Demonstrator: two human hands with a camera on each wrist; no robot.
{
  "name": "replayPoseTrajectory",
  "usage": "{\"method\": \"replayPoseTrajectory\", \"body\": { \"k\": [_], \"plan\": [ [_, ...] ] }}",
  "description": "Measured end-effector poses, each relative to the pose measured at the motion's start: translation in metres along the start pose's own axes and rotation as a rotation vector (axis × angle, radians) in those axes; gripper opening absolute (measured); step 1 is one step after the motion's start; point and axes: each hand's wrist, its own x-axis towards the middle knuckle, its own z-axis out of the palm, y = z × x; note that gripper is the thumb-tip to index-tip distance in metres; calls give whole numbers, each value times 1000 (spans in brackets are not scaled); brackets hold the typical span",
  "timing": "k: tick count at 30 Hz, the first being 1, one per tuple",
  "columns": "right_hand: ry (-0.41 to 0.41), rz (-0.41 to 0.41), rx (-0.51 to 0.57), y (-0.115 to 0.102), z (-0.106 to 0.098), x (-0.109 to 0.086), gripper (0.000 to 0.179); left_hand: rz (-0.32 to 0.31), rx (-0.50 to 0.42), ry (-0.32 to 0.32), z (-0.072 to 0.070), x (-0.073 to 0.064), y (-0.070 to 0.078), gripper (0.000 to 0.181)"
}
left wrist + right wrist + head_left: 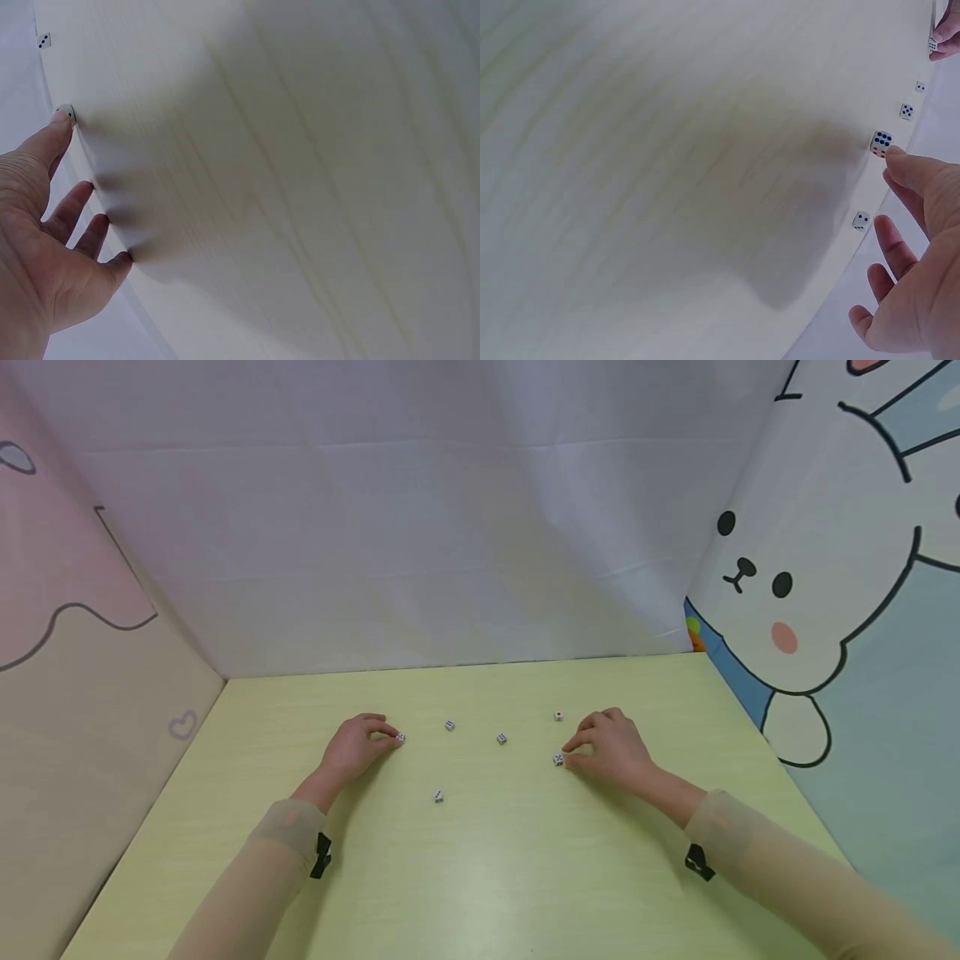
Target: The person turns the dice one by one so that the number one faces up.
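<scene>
Dice (502, 739), white and six in all, sit well apart on the pale yellow-green tabletop (487, 893) across the middle of the head view. Left of centre, the left hand (358, 747) pinches the left die (402, 739) between thumb and forefinger; its other three fingers stand apart, as the left wrist view shows. Right of centre, the right hand (613, 750) brings thumb and forefinger to the right die (558, 760), a gap showing between the two; the thumb tip overlaps that die's edge in the right wrist view, but whether it is pinched cannot be told. The top die (558, 716) lies just above, near those fingers. Two more dice lie between the hands, and the bottom die (438, 797) sits lower, left of centre. Pale sleeves (795, 877) enter from both lower corners, each with a black clip (321, 856) near the cuff. White cloth (450, 527) fills the upper middle, and a cartoon animal (817, 552) is printed at upper right.
</scene>
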Motion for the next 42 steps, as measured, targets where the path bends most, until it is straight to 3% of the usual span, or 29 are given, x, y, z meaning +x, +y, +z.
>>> {"method": "replayPoseTrajectory", "body": {
  "k": [7, 31, 42],
  "plan": [
    [-37, -28, -19, -5, -2, 4, 11, 4, 5, 2, -1, 0, 0, 22],
    [-40, -8, -12, -6, -3, 7, 7, 1, 5, -4, -3, 2, 0, 24],
    [-36, -38, -13, -5, -2, 10, 7, 11, 14, 4, -6, 2, 2, 23]
  ]
}}
